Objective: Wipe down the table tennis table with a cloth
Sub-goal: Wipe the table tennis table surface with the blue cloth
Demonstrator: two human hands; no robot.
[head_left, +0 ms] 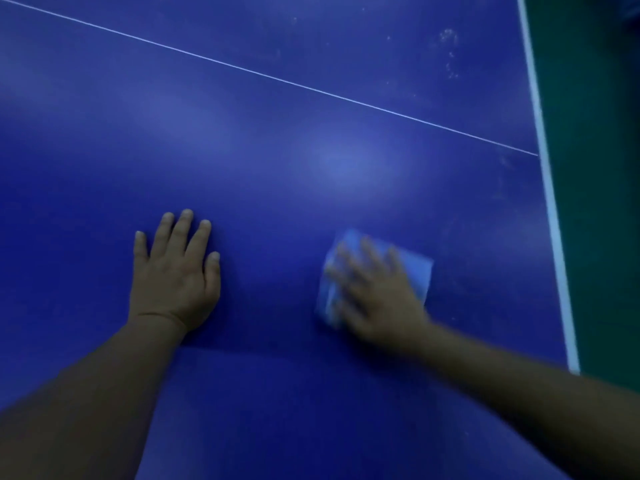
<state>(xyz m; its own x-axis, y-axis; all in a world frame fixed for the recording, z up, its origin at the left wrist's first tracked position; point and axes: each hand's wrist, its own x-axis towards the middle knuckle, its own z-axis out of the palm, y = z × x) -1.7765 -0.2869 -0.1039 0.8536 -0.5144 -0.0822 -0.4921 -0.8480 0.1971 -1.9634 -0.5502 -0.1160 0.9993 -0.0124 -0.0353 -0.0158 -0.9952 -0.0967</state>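
Two bare hands down on the blue table tennis table [277, 188], which fills nearly the whole frame. Left hand [175, 275], lower left of centre, lies flat w/ palm down, fingers straight and a little spread, thumb out toward the right, holding nothing. Forearm runs off the bottom left corner.

Right hand [372, 292], lower right of centre, is blurred. It's on top of the cloth [415, 265], a pale blue folded square lying flat on the tabletop. Fingers look stretched out and spread across the cloth, pressing it rather than gripping it, though the blur hides the fingertips so can't tell exactly. Cloth peeks out beyond the fingers at its upper edge, at its right corner and along its left side. Right forearm comes in from the bottom right corner.

Hands are well apart, bare blue surface between them. Thin white centre line [277, 79] cuts diagonally from upper left down to the right edge. Wider white edge line [550, 209] runs down the right side of the frame, w/ green floor [595, 168] beyond it. Pale smudges [450, 53] show on the surface in the upper right, above the centre line. Soft light reflections sit mid-frame.
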